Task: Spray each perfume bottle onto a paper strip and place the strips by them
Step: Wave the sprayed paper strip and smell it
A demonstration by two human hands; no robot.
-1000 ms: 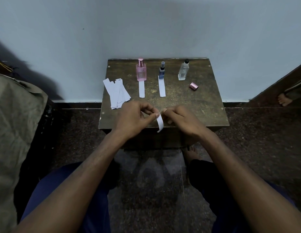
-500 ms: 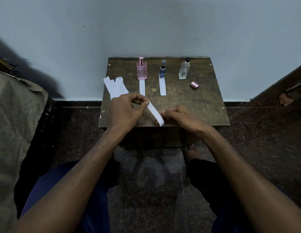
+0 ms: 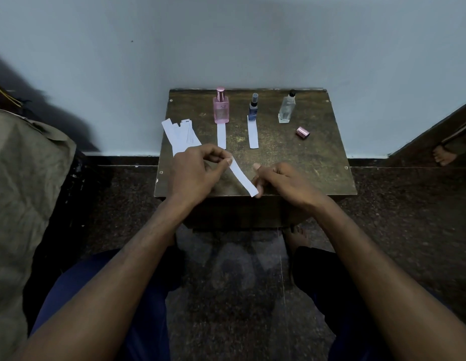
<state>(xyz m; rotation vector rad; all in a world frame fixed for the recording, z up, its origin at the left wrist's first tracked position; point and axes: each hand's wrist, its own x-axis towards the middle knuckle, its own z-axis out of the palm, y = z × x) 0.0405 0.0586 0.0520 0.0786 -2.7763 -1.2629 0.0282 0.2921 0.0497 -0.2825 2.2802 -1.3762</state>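
Three perfume bottles stand along the back of a small wooden table (image 3: 318,162): a pink bottle (image 3: 221,109), a small blue bottle (image 3: 253,108) and a clear bottle (image 3: 287,108). A white strip (image 3: 221,135) lies in front of the pink bottle, another strip (image 3: 253,135) in front of the blue one. My left hand (image 3: 195,173) pinches the upper end of a third paper strip (image 3: 242,178), which slants down to the right. My right hand (image 3: 286,182) curls at its lower end, fingertips touching it.
A stack of spare paper strips (image 3: 179,135) lies at the table's left edge. A pink metallic cap (image 3: 302,132) lies loose to the right of the clear bottle. A wall rises behind the table. Brown cloth (image 3: 26,178) sits at left. Someone's bare foot (image 3: 444,157) shows at far right.
The strip went from hanging between both hands to stretched out slanting, as my left hand moved up and left with its upper end. My right hand stayed near the front edge.
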